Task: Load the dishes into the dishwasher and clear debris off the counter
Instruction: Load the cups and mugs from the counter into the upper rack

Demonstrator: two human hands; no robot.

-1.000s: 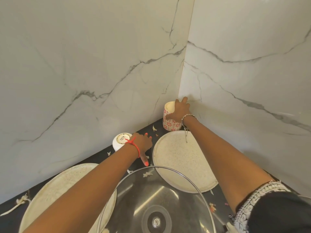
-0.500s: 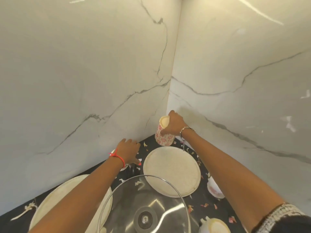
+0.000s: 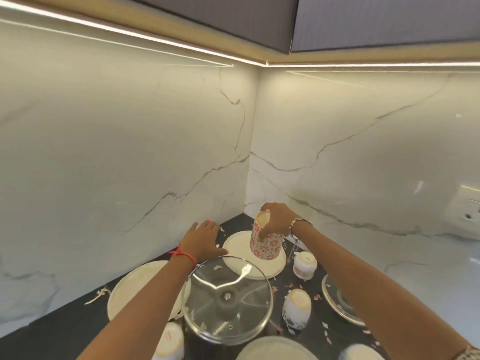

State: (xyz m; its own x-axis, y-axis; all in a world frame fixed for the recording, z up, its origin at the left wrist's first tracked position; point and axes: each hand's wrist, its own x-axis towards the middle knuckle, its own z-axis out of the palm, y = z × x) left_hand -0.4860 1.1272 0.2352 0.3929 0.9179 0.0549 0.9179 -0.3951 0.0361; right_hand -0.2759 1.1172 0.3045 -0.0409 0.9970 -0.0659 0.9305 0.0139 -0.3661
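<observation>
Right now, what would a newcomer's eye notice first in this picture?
The right hand grips a red-patterned cup over the small plate in the corner. In front of it, a big glass lid fills the middle, with white cups and scraps scattered on the dark counter to its right.

A red-flowered cup (image 3: pixel 266 242), gripped by the right hand (image 3: pixel 276 219), tilts above a cream plate (image 3: pixel 239 245); upturned cups (image 3: pixel 297 307) and scraps (image 3: pixel 317 297) dot the dark counter (image 3: pixel 52 331).

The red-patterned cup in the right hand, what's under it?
A round cream plate on the dark counter. The cup, gripped by the right hand, covers part of it; whether they touch cannot be told.
</observation>
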